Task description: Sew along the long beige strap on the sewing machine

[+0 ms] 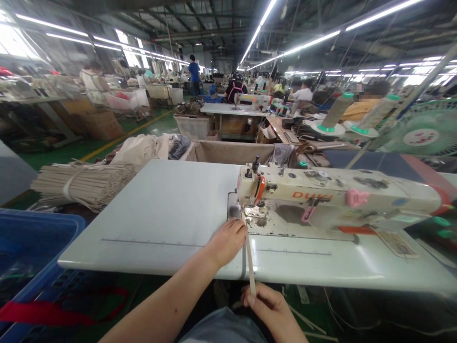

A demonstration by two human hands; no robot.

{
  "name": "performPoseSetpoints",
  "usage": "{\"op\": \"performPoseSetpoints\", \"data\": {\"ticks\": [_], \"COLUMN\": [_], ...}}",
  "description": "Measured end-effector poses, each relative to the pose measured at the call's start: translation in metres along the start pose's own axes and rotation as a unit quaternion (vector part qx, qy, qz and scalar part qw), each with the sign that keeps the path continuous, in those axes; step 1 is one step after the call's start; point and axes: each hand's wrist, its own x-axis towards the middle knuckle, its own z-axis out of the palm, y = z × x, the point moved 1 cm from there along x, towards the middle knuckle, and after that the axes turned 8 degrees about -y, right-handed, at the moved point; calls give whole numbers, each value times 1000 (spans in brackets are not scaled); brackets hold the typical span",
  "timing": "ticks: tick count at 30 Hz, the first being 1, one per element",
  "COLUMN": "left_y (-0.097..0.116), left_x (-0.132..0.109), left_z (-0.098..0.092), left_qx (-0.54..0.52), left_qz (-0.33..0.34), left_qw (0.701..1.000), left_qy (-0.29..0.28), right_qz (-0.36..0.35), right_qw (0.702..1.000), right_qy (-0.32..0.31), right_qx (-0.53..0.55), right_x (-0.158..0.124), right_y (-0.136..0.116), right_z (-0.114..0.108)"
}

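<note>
Beige strip [251, 267], near length: pinched between the thumb and fingers of the right hand [269, 305], which is held low, just in front of the table [178, 209]. Judged light, soft and limp, liable to twist; best taken in a flat pinch and held lightly taut. Further up, the left hand [228, 242] lies palm down on the table, forearm slanting in, fingers together at the strip; whether they grip or merely press cannot be told. Strip's far part reaches the sewing machine [339, 190].
</note>
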Motion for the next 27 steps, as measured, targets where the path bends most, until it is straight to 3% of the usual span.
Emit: {"op": "performPoseSetpoints", "data": {"ticks": [7, 13, 19, 27], "left_y": [1, 2, 0, 1], "left_x": [2, 2, 1, 0], "left_z": [-1, -6, -5, -6], "left_qx": [-1, 9, -12, -15], "left_qz": [-10, 0, -19, -11], "left_qw": [1000, 999, 999, 999], "left_qy": [-11, -32, -28, -33], "right_qz": [7, -30, 43, 70], "right_qw": [998, 994, 985, 981], "right_qy": [45, 94, 41, 31], "right_qx": [40, -49, 164, 177], "right_x": [21, 36, 38, 13], "right_y": [5, -20, -38, -27], "right_z": [0, -1, 5, 11]}}
